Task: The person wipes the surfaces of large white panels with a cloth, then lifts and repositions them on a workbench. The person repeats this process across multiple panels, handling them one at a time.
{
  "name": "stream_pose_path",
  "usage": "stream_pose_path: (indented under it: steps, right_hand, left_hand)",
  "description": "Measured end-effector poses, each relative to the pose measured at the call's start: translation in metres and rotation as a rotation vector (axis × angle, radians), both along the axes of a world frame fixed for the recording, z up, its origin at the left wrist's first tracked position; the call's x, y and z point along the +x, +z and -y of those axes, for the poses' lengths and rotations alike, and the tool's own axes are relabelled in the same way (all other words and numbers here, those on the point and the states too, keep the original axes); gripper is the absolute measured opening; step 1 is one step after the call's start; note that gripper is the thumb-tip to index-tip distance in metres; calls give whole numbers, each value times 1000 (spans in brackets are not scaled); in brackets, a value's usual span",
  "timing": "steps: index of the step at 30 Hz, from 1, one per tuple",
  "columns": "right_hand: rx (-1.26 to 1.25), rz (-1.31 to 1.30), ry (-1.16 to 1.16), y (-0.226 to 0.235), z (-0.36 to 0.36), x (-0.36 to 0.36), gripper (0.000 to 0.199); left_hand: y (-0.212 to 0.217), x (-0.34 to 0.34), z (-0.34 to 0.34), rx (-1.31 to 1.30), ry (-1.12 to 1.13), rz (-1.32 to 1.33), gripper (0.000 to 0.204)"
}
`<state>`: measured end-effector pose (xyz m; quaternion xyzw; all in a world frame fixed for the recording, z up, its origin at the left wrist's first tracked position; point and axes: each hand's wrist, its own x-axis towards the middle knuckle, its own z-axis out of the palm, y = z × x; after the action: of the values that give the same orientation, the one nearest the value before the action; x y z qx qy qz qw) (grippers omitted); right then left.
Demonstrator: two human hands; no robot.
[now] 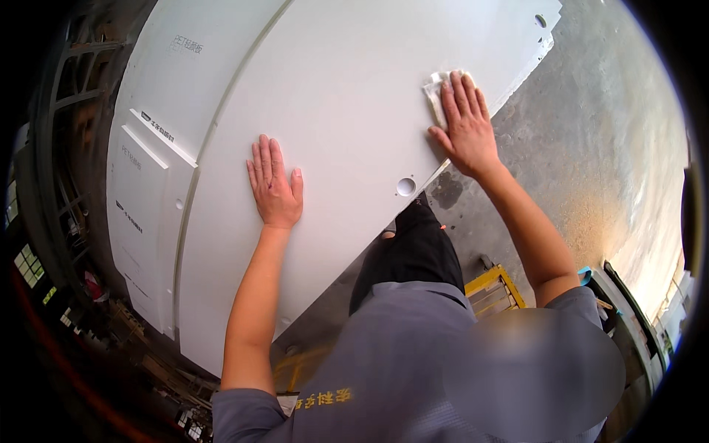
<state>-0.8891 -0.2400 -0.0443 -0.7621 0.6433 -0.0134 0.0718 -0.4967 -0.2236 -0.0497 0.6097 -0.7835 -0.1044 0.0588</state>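
A large white panel (347,96) lies in front of me, with a round hole (406,186) close to its near right edge and a smaller hole (540,21) at its far corner. My left hand (275,188) lies flat on the left part of the panel, fingers stretched out and nothing in it. Near the right edge, my right hand (470,136) presses a folded white cloth (433,93) against the surface. The cloth sticks out past the fingers on their left side, while the palm hides the rest of it.
More white panels (185,81) lie to the left, some with dark print, including smaller ones (140,221) stacked at the near left. Dark shelving (74,96) stands beyond them. At my right are a grey concrete floor (576,140) and a yellow metal frame (509,284).
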Motion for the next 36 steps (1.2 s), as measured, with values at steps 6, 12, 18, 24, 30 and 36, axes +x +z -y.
stream_pose_path:
  steps: [6, 12, 18, 24, 30, 36]
  right_hand:
    - [179, 361, 658, 19, -199, 210, 85]
    - [-94, 13, 108, 8, -94, 80, 77]
    - [118, 125, 540, 8, -222, 227, 87]
    - [113, 226, 903, 8, -233, 240, 88]
    - [90, -31, 568, 15, -74, 36, 83]
    - [38, -87, -81, -19, 79, -139, 89]
  left_hand:
    - [13, 79, -154, -7, 193, 33, 73]
    - [4, 224, -399, -2, 603, 104, 73]
    - [10, 250, -535, 190, 909, 106, 68]
    - [-22, 246, -549, 144, 1106, 49, 71]
    - [0, 240, -546, 309, 1181, 110, 73]
    - [16, 179, -536, 546, 1182, 212, 70]
